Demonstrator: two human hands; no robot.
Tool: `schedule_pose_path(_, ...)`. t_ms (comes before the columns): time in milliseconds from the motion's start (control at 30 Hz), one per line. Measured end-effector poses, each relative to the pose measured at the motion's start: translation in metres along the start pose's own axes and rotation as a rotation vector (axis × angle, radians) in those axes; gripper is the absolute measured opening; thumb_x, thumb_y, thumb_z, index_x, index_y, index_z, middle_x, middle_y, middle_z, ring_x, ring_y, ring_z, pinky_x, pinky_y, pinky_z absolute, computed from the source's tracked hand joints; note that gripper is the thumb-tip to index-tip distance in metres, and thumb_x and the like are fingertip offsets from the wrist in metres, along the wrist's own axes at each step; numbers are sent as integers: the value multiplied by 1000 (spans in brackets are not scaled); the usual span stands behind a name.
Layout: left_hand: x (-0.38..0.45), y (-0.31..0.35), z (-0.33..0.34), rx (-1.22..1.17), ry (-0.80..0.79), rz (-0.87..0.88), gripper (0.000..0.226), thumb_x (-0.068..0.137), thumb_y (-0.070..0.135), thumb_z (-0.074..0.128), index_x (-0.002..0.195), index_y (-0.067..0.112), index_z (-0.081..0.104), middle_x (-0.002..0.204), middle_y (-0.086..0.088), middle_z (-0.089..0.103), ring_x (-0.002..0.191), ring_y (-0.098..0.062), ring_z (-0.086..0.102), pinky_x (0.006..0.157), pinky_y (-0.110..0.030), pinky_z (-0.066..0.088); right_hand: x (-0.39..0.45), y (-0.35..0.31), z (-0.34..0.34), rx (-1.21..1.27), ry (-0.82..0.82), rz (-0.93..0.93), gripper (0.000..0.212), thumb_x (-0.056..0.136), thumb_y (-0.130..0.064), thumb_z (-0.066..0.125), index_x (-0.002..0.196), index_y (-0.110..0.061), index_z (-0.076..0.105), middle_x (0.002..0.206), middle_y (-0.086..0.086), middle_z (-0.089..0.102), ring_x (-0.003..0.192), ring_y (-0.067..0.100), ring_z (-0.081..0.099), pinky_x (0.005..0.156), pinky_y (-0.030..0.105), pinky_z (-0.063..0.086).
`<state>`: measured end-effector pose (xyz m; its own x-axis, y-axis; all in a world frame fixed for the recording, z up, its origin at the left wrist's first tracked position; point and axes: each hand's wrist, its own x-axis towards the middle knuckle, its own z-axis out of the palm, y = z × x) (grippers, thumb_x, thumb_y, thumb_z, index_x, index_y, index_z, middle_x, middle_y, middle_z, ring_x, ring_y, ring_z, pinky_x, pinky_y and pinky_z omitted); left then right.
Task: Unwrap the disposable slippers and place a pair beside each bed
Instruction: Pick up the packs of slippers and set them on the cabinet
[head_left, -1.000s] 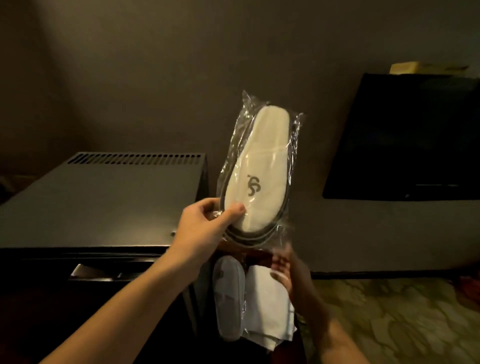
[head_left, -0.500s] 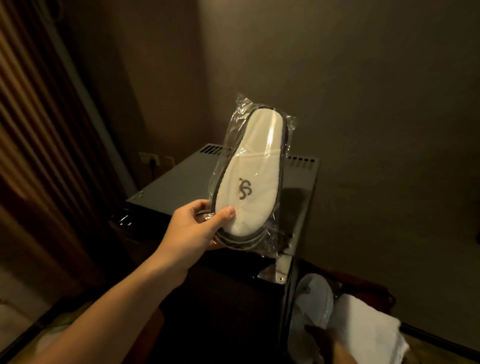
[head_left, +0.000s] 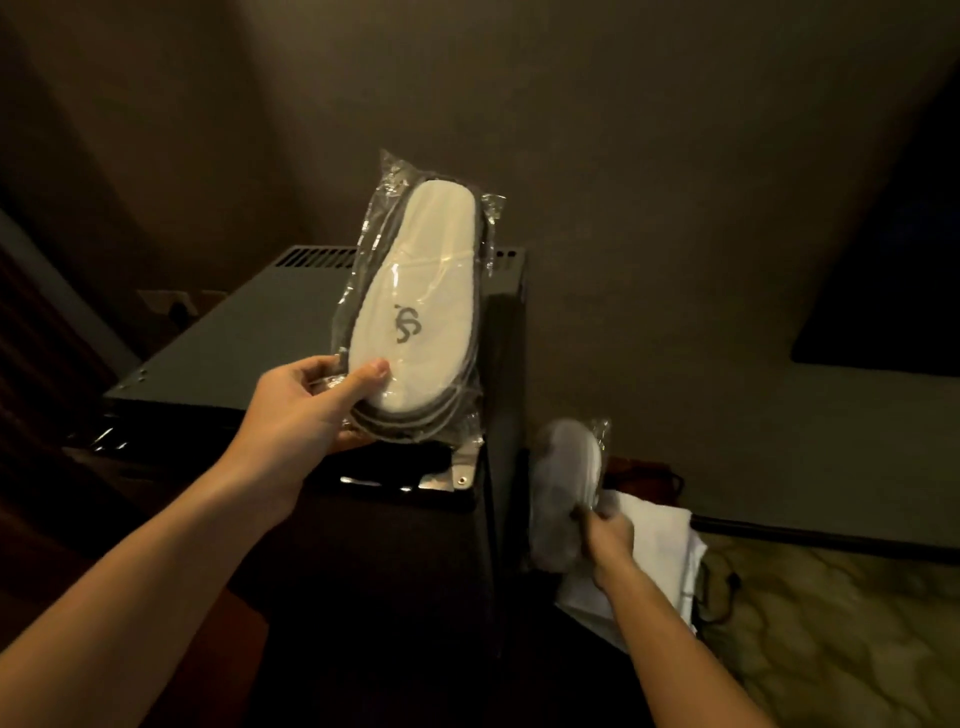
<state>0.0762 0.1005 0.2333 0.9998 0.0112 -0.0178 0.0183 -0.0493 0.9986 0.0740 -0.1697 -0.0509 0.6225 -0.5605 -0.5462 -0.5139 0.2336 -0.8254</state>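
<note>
A wrapped slipper pack (head_left: 415, 312) is held upright over the dark cabinet top (head_left: 218, 364), pinched at its lower edge by the left hand (head_left: 306, 405), thumb on front. Bare wall is seen above. Beside the cabinet's right edge, a second wrapped pack (head_left: 566, 483), blurred, is gripped by the right hand (head_left: 608, 540) over white cloth (head_left: 665, 540); patterned floor (head_left: 831, 649) lies open right.

The left hand (head_left: 304, 402) holds a clear-plastic-wrapped pair of white slippers (head_left: 415, 312) upright above the grey metal mini-fridge (head_left: 249, 332). Right of the fridge and lower, the right hand (head_left: 608, 535) grips a second wrapped slipper pack (head_left: 563, 478) over folded white cloth (head_left: 660, 545).
</note>
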Motion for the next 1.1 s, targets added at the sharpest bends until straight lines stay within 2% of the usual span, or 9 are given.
schedule_pose_path(67,2,2,-1,-35,-13,-2,14,86,21,76,95,15,68,84,-3,80,73,-12,76,67,-29,64,-20,-41,-11,122,58,-61,19,90,-17,69,96,1,68,72,14,66,51,20,58,47,27,46)
schedule_pose_path(133,4,5,-2,-60,-49,-7,20,84,23,76,100,13,68,89,-6,81,80,-17,77,70,-31,63,-43,-82,-28,207,72,-141,11,88,-15,69,91,-5,67,63,7,57,42,13,49,36,19,37)
schedule_pose_path(200,5,9,-3,-67,-88,-6,30,82,26,77,105,9,70,94,-8,80,88,-21,76,72,-31,64,-70,-116,-42,265,37,-259,10,85,-18,72,88,-8,70,69,6,60,57,14,54,44,19,42)
schedule_pose_path(333,11,19,-7,-98,-136,10,40,75,30,79,105,4,72,97,-12,80,90,-25,76,71,-30,65,-128,-167,-62,346,-24,-436,11,83,-17,75,89,-8,73,88,12,74,81,20,66,75,38,56)
schedule_pose_path(400,14,22,-13,-113,-147,9,36,79,29,78,104,3,72,99,-15,79,88,-25,75,68,-29,64,-155,-185,-63,360,-39,-479,8,83,-16,76,87,-9,73,84,11,76,75,16,69,72,34,59)
schedule_pose_path(500,18,25,-27,-146,-158,9,25,86,23,76,100,3,72,99,-16,77,88,-26,73,65,-26,64,-193,-201,-55,379,-53,-540,4,85,-12,74,86,-8,72,62,-4,73,54,4,66,49,19,53)
schedule_pose_path(700,34,29,-92,-166,-209,61,15,88,23,75,80,11,70,70,-5,73,62,-14,70,53,-22,57,-248,-207,-10,395,-18,-614,4,86,-11,74,84,-8,72,68,-1,71,61,10,65,62,28,54)
schedule_pose_path(933,74,25,-204,-115,-167,76,24,86,24,77,88,1,70,71,-11,67,59,-18,66,66,-35,57,-280,-200,91,232,-29,-524,18,86,-10,74,100,1,74,86,12,77,69,16,70,59,27,57)
schedule_pose_path(1100,92,12,-240,-82,-185,11,26,87,22,77,92,-3,71,72,-10,71,62,-17,71,59,-29,59,-295,-202,134,81,17,-494,22,86,-12,76,104,1,73,99,18,75,81,22,65,69,35,52)
